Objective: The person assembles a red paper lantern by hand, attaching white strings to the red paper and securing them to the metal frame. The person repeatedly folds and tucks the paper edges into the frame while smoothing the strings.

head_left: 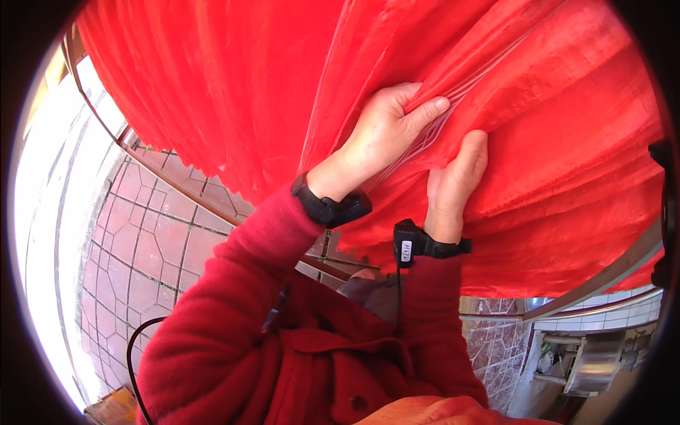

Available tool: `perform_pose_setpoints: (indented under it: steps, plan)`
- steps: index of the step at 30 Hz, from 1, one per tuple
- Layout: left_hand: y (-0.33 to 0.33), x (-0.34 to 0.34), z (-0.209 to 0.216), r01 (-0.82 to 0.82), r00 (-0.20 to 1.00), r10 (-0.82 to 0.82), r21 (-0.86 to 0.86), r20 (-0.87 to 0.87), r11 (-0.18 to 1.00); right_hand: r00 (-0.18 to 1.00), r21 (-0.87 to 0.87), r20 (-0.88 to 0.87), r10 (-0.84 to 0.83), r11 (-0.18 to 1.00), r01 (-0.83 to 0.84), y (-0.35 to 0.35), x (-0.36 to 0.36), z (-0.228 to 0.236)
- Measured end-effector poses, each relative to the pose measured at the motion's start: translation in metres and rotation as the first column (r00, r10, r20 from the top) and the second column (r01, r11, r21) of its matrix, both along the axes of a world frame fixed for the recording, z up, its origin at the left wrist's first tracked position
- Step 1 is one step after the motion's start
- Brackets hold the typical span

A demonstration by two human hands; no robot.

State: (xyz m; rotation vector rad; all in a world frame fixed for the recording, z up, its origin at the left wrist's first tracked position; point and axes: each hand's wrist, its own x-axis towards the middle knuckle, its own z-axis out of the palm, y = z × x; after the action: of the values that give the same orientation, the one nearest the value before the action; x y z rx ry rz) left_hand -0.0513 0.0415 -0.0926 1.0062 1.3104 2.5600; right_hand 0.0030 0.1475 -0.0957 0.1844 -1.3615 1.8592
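A wide sheet of bright red cloth [234,92], gathered into long folds, fills the upper part of the view. Near its middle, my left hand [386,127] grips a fold, thumb on top and fingers mostly tucked into the cloth. Just right of it and slightly lower, my right hand [457,173] holds the same cloth, its thumb raised and its other fingers hidden behind the fabric. Between both hands runs a band of thin white lines on the red. Each wrist wears a black strap with a small black device.
A thin brown rail [177,188] passes under the cloth's left edge, above pink patterned floor tiles [149,248]. A metal rail [602,283] curves along the lower right. Beyond it stands a metal-framed object [591,365]. A black cable [132,347] hangs beside my left sleeve.
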Motion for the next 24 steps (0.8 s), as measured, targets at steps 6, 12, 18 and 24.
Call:
perform_pose_setpoints:
  steps: [6,12,18,24]
  plan:
    - [-0.009,-0.006,0.0,0.079,0.994,-0.076,-0.031,0.074,0.996,0.972,0.334,0.059,-0.226,0.922,0.194,-0.003,-0.005,0.001]
    - [-0.015,-0.008,-0.002,0.081,0.991,-0.072,-0.082,0.11,0.993,0.99,-0.041,0.111,-0.082,0.995,0.087,0.0,-0.002,-0.001]
    - [-0.018,-0.009,0.001,0.141,0.977,-0.138,-0.009,0.162,0.99,0.978,-0.236,0.208,-0.004,0.97,0.054,0.011,-0.002,-0.002]
    - [-0.023,-0.012,0.003,0.168,0.97,-0.156,-0.046,0.185,0.985,0.972,-0.256,0.232,-0.028,0.963,0.089,0.016,-0.003,-0.002]
